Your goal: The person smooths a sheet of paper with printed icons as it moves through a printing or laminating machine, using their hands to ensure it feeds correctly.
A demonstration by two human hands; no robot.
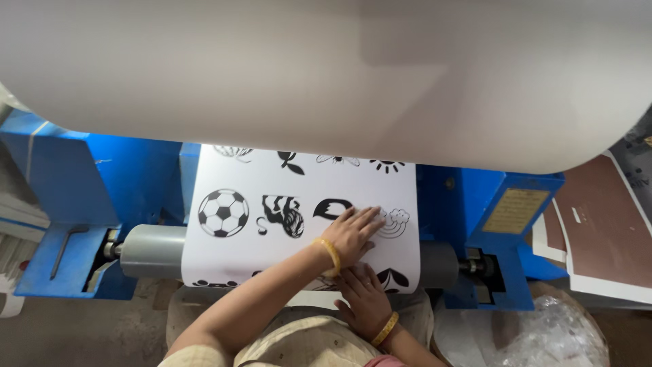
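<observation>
A white sheet (272, 183) printed with black designs, among them a football, a tiger and a rainbow, hangs over a grey roller (153, 250) of a blue machine (95, 183). My left hand (353, 232) lies flat on the sheet's right half, fingers stretched toward the rainbow design. My right hand (365, 298) rests just below it at the sheet's lower edge, fingers spread on the paper. Each wrist wears a yellow bangle. Neither hand grips anything that I can see.
A huge white roll (326, 68) fills the top of the view and hides the sheet's upper part. Brown boards with white borders (604, 231) lie at the right. Crumpled clear plastic (543, 340) sits at the lower right. A metal key (64, 248) hangs on the machine's left side.
</observation>
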